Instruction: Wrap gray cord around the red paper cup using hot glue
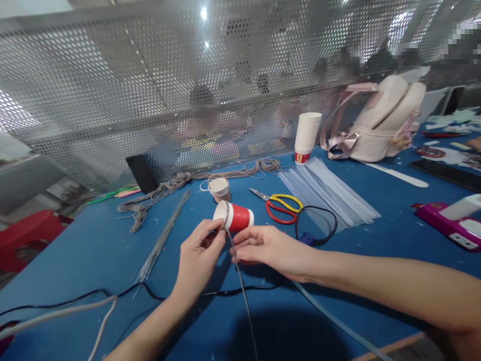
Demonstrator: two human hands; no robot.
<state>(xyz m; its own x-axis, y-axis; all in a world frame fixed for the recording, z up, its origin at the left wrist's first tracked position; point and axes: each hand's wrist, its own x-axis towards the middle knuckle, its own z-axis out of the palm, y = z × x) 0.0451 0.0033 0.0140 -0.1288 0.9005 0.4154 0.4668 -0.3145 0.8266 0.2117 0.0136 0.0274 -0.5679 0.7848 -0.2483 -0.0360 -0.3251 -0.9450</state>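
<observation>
A red and white paper cup (240, 217) lies on its side in the air over the blue table, its mouth turned left. The thumb and fingers of my left hand (201, 250) pinch its rim, where a grey cord (242, 283) runs round the cup and hangs down toward me. Just under the cup is my right hand (259, 245), palm facing left, fingers loosely curled and a little apart beside the cord; I see nothing held in it. Behind the cup stands a small cord-wrapped cup (219, 188) with a white loop.
Scissors (280, 204) with red and yellow handles lie right of the cup, near clear plastic strips (330, 195). A stack of paper cups (307, 138), a pale backpack (383, 120) and a perforated metal screen (161, 90) stand behind. Thin wires (165, 233) and grey cord bundles (158, 193) lie left.
</observation>
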